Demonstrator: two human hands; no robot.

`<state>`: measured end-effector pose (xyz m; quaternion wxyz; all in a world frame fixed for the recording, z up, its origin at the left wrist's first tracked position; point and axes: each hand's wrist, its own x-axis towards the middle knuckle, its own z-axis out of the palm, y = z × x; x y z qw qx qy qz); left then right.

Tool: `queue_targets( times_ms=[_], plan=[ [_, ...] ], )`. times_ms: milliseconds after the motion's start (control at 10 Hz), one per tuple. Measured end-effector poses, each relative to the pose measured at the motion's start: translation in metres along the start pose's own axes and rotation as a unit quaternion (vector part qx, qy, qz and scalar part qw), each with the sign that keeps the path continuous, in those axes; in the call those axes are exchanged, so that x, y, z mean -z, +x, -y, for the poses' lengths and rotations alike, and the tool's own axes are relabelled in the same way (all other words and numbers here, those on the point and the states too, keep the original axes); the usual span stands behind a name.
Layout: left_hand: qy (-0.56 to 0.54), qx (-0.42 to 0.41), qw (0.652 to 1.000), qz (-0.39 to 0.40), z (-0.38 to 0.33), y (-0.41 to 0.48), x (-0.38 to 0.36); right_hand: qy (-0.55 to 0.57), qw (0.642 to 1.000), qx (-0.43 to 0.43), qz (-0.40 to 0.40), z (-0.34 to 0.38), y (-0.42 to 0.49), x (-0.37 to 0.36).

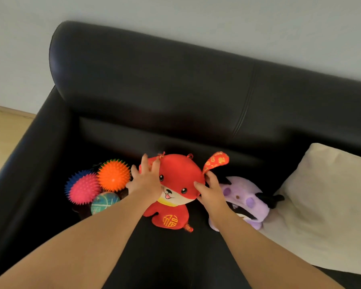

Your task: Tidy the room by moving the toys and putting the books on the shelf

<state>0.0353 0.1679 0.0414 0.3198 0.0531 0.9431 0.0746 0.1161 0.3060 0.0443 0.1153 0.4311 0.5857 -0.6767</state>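
Against a pale grey wall (196, 17) stood a black leather sofa (175, 84), with a strip of light wooden floor (2, 130) showing past its armrest at the left. On the seat, close to the backrest, a red plush toy (175, 217) sat upright and faced the camera, a gold character stitched on its belly. Both hands reached in from below and held its head between them. The left hand (146, 182) lay flat against one side of the head, its fingers straight and spread. The right hand (213, 192) gripped the other side, with the thumb on the face and the fingers curled behind, just under the patterned ear (216, 160), which stuck up and outward. Beside the left hand an orange spiky ball (113, 175) touched a pink spiky ball (82, 189) with blue spikes at its edge, and a teal ball (103, 202) sat in front of them, partly hidden by the left forearm. A purple plush toy (244, 195) lay just behind the right hand, its far side resting against a cream cushion (321, 205) at the right end of the seat.
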Motion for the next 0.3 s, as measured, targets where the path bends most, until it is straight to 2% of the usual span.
queue_targets(
  times_ms=[100,200,300],
  plan=[
    [0.004,-0.018,1.0,-0.009,0.002,-0.004,0.001,0.011,0.999,-0.037,-0.004,0.007,-0.007,0.0],
    [0.001,-0.051,0.998,-0.021,0.0,-0.018,0.004,0.007,0.999,-0.039,-0.019,0.008,-0.018,0.011],
    [-0.018,-0.067,0.997,-0.035,-0.003,-0.04,0.01,-0.024,0.997,-0.049,-0.059,0.01,-0.035,0.022]
  ],
)
